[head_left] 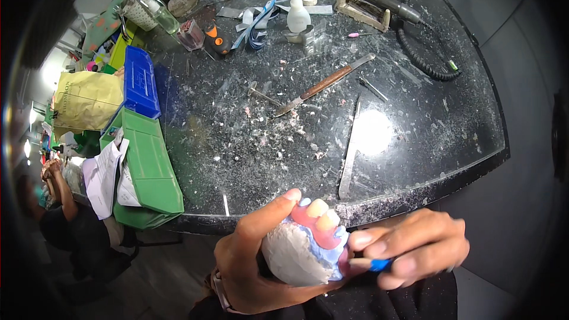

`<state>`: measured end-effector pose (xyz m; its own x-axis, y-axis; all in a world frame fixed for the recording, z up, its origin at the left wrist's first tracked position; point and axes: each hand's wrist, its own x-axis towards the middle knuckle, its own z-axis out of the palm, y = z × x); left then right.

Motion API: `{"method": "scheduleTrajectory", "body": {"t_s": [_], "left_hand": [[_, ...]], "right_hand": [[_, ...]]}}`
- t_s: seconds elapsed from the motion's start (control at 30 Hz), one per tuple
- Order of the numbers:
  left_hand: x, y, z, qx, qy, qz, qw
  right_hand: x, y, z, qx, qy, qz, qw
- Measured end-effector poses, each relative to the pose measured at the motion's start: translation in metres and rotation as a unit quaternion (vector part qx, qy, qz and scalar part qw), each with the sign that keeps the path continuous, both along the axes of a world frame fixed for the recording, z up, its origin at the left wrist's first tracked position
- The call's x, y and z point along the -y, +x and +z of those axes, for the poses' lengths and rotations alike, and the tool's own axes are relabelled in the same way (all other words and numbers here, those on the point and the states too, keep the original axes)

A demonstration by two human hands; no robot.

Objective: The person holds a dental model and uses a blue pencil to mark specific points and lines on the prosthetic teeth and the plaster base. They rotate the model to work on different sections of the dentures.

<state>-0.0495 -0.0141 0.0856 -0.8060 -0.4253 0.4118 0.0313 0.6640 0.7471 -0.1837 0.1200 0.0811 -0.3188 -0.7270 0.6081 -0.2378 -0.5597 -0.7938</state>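
Observation:
Above my lap, just off the table's front edge, my left hand (pixel 240 264) is closed round a dental cast (pixel 293 255) of white plaster. Pink wax, pale blue material and a few tooth-coloured crowns line its upper and right side. My left thumb presses near the teeth. At the cast's right edge, my right hand (pixel 427 246) pinches a small blue-handled tool (pixel 379 265). The tool's working end is hidden or blurred against the pink wax. The right fingers are slightly smeared by motion.
The black tabletop (pixel 284 178) is strewn with pale shavings. On it lie a wooden-handled knife (pixel 332 82), a flat metal tool (pixel 349 166) and a corded handpiece (pixel 382 3). Green (pixel 157 172) and blue (pixel 141 83) bins stand left; another person (pixel 59 207) sits beyond them.

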Motion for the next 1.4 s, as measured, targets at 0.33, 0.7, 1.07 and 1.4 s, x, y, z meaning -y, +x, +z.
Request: {"method": "scheduleTrajectory", "body": {"t_s": [0.33,0.7,1.07,1.4], "left_hand": [[0.017,0.008,-0.005,0.032,0.200,-0.148,0.968],[0.027,-0.001,-0.018,0.071,0.319,-0.252,0.911],[0.034,-0.002,-0.009,0.196,0.497,-0.275,0.799],[0.037,-0.002,-0.008,0.230,0.495,-0.280,0.790]], "right_hand": [[0.012,0.018,-0.019,0.242,-0.103,-0.070,0.962],[0.017,0.008,-0.009,0.185,-0.034,-0.003,0.982],[0.022,-0.001,-0.008,0.227,0.024,0.045,0.973],[0.022,-0.008,-0.004,0.143,0.053,0.043,0.987]]}}
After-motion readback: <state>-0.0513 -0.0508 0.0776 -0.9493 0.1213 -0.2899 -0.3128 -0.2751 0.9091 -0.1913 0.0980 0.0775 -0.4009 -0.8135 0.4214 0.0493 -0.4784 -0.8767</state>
